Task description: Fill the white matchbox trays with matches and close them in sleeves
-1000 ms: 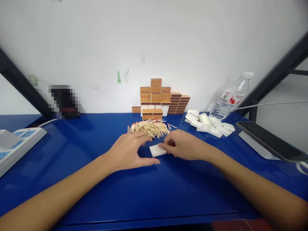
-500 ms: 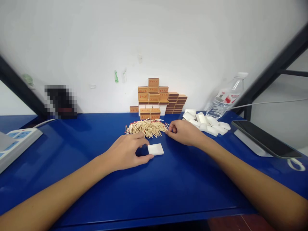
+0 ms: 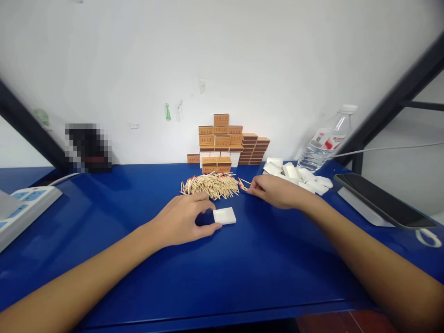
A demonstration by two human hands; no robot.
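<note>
A white matchbox tray (image 3: 225, 215) lies on the blue table. My left hand (image 3: 189, 217) is curved around its left end, thumb at the near corner and index finger at the far one. Just beyond the tray spreads a heap of red-tipped matches (image 3: 213, 185). To the right of the heap, my right hand (image 3: 274, 190) has its thumb and fingertips pinched on a few matches (image 3: 244, 185), whose red heads point left. How many are held cannot be made out.
Brown matchboxes (image 3: 221, 141) are stacked against the wall behind the heap. White trays (image 3: 298, 175) are piled to the right, near a leaning water bottle (image 3: 324, 138). A phone (image 3: 381, 199) lies at far right, a power strip (image 3: 29, 208) at far left.
My right hand has drawn a little to the right, away from the match heap, with a few matches at its fingertips. My left hand and the tray have stayed put.
</note>
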